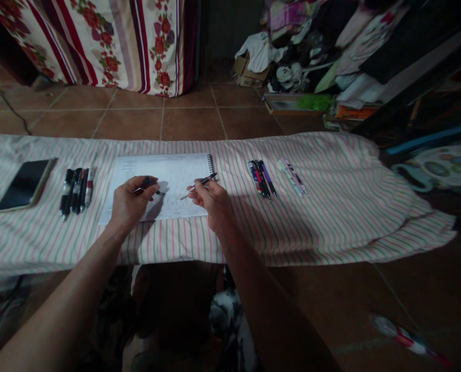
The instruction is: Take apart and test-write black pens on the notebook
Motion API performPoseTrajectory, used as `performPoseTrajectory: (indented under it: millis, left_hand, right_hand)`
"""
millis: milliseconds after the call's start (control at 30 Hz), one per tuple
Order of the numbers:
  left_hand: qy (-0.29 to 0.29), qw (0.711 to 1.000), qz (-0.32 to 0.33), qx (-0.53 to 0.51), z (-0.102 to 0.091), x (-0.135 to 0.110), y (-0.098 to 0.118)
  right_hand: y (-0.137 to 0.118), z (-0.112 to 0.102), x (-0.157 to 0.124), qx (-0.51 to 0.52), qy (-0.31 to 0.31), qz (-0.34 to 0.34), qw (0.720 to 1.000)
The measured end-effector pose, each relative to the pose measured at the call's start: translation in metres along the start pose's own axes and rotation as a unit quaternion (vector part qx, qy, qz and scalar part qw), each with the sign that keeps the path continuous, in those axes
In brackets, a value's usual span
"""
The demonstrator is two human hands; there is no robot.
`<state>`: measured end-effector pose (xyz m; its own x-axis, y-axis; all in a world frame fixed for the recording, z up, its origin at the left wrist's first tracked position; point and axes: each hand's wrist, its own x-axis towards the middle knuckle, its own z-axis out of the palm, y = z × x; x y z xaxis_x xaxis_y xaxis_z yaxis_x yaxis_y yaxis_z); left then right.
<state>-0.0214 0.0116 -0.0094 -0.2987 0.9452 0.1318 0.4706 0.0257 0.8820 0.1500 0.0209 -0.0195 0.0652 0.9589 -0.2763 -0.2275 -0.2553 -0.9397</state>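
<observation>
A spiral notebook (168,173) with drawn or written lines lies open on a pink-striped cloth (331,206). My left hand (132,200) rests on its left part, fingers closed round a small dark piece (150,182) that looks like a pen cap. Over the page's right part, my right hand (212,199) pinches a pen (199,185), which lies nearly flat with its dark end pointing right toward the spiral binding.
A dark phone (24,183) lies at the cloth's far left, with several black and red markers (75,190) beside it. Right of the notebook lie several pens (262,178) and a pale pair (291,176). Tiled floor, a floral cover (110,41) and cluttered piles (311,57) lie beyond.
</observation>
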Motion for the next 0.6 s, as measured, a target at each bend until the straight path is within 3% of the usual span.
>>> performPoseTrajectory:
  millis: [267, 600]
  left_hand:
    - [0.018, 0.999, 0.029, -0.032, 0.0003, 0.0016, -0.0060]
    - [0.014, 0.999, 0.000, -0.050, -0.0017, -0.0005, -0.0041]
  right_hand:
    - [0.0007, 0.0002, 0.0008, 0.001, 0.000, 0.003, 1.000]
    - [0.0019, 0.0000, 0.0027, 0.000, 0.001, 0.004, 1.000]
